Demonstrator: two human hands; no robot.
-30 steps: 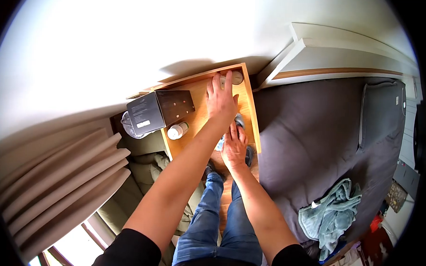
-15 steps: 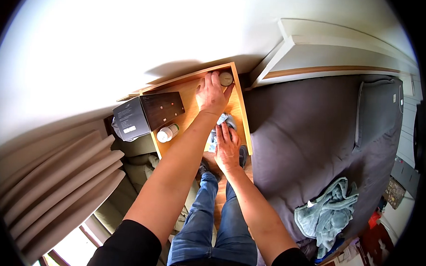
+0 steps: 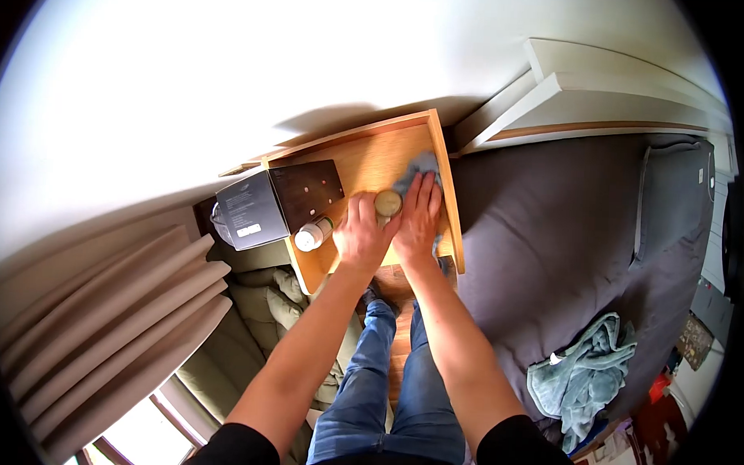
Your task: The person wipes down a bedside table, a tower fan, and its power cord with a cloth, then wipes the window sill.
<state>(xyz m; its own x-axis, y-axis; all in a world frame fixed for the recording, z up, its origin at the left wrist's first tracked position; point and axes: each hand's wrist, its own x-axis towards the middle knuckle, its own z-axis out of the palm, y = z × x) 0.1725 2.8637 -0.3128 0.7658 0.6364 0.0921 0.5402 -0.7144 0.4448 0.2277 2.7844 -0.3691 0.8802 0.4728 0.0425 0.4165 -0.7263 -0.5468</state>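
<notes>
My left hand (image 3: pixel 362 234) is closed around a small round jar with a pale top (image 3: pixel 388 203), over the middle of a wooden bedside table with a raised rim (image 3: pixel 446 165). Just right of it, my right hand (image 3: pixel 419 222) presses a blue-grey cloth (image 3: pixel 423 163) against the tabletop near the right rim. The fingers lie over the cloth and hide part of it. A white bottle (image 3: pixel 310 235) lies left of my left hand, beside a large black box (image 3: pixel 306 196).
A bed with a dark grey sheet (image 3: pixel 545 214) adjoins the table on the right, with a crumpled green-blue towel (image 3: pixel 584 371) on it. Beige curtains (image 3: pixel 131 322) and an olive padded seat (image 3: pixel 245 343) are at left. A white wall stands behind.
My left hand has brought the jar from the far right corner toward the middle of the table. My right hand has pushed the cloth farther away, toward that corner. The view has shifted slightly.
</notes>
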